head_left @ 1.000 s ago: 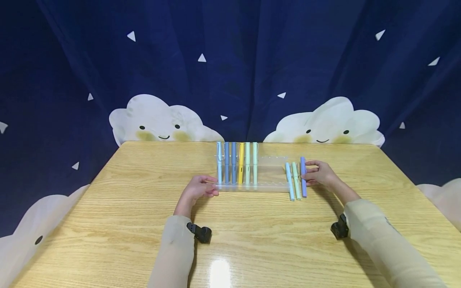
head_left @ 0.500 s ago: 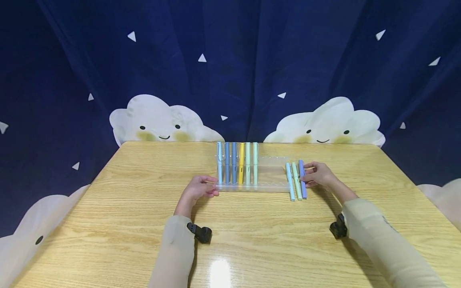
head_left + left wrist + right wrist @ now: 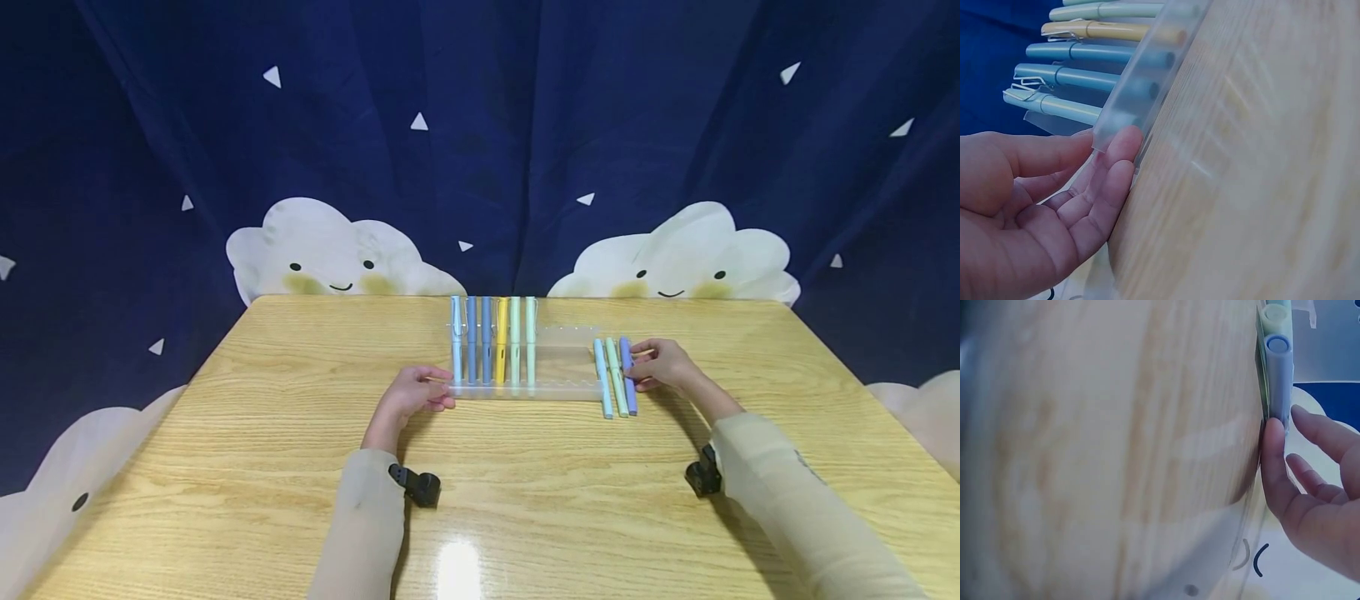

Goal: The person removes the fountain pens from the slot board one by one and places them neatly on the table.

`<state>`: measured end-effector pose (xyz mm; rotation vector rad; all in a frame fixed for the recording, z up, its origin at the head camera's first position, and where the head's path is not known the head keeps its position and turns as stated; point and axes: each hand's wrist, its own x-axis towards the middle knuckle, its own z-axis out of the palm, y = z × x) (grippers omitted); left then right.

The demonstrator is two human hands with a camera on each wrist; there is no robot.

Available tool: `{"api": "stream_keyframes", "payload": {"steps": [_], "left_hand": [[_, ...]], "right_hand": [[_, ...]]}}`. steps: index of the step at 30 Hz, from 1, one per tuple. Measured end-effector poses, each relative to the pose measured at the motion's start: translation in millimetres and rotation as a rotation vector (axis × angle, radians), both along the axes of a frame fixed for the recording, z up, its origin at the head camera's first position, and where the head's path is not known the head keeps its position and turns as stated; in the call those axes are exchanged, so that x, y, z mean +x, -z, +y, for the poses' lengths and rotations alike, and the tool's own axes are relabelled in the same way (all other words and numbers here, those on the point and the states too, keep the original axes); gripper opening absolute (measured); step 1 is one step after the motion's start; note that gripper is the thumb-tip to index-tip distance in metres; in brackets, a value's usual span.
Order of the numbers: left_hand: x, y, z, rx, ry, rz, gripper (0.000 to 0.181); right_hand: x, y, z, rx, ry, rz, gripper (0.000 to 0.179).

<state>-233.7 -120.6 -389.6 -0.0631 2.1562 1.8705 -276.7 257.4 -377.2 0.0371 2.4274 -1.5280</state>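
Observation:
A clear plastic pen rack (image 3: 562, 390) stands mid-table, with several capped pens upright in its left part; one is a yellow pen (image 3: 502, 337). My left hand (image 3: 414, 390) pinches the rack's left end, thumb and fingertips at its frosted front lip (image 3: 1138, 87). Right of the rack lie a light blue pen (image 3: 603, 379), a mint green pen (image 3: 617, 382) and a purple pen (image 3: 632, 398), side by side. My right hand (image 3: 663, 365) holds the purple pen by its right side, thumb against the barrel (image 3: 1279, 381) in the right wrist view.
The wooden table (image 3: 525, 492) runs back to a dark blue curtain (image 3: 480, 150) printed with clouds. A black wrist camera (image 3: 424, 488) sits on the left sleeve, another wrist camera (image 3: 703, 475) on the right one.
My right hand has shifted the purple pen slightly left and toward me, up close to the mint green pen. The left hand and the rack stay put.

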Motion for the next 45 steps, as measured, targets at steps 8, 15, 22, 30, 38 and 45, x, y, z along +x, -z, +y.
{"api": "stream_keyframes", "payload": {"steps": [8,15,22,30,38,45], "left_hand": [[-1.1,0.9,-0.5,0.002,0.007,-0.003,0.024],[0.1,-1.7,-0.2,0.004,0.007,-0.012,0.025],[0.5,-1.7,-0.7,0.003,0.014,-0.014,0.025],[-0.1,-2.1,-1.1,0.006,0.003,-0.022,0.025],[-0.3,-2.6,-0.9,0.005,0.007,-0.016,0.025],[0.8,-2.7,-0.8,0.01,0.006,-0.011,0.025]], "right_hand": [[1.7,-1.0,3.6,0.018,0.015,0.054,0.046],[5.3,-11.6,3.2,0.022,0.015,0.117,0.044],[7.7,-19.5,-3.2,-0.031,0.046,0.166,0.038],[9.8,-28.1,-14.3,-0.097,0.08,0.223,0.033],[11.5,-32.0,-29.8,-0.173,0.059,0.263,0.029],[12.3,-34.9,-43.3,-0.228,0.023,0.28,0.027]]}}
